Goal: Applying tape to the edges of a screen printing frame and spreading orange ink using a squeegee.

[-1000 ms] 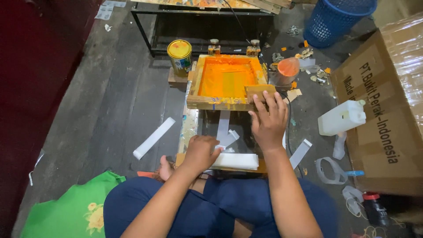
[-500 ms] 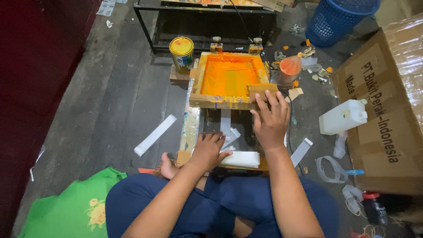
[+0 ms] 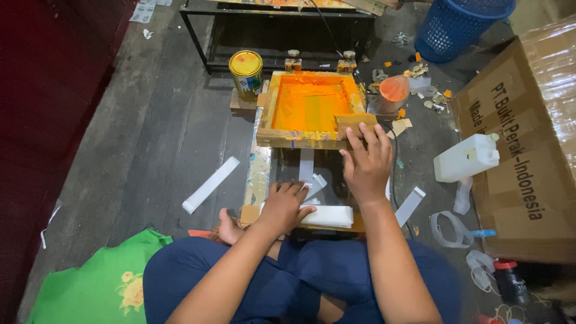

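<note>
A wooden screen-printing frame filled with orange ink is tilted up on a low work board in front of me. My right hand grips the frame's near right corner and the wooden squeegee resting there. My left hand lies flat on a stack of white strips at the board's near edge. One white strip lies lengthwise on the glass plate under the raised frame. My crossed legs in blue trousers fill the bottom of the view.
A yellow-lidded tin stands left of the frame, an orange-stained cup to its right. A white jerrycan and big cardboard box sit right. Loose white strips lie on the floor, green cloth bottom left, blue basket behind.
My left hand slid slightly forward over the stack of white strips. The right hand stays on the frame's corner, and the frame has not visibly moved.
</note>
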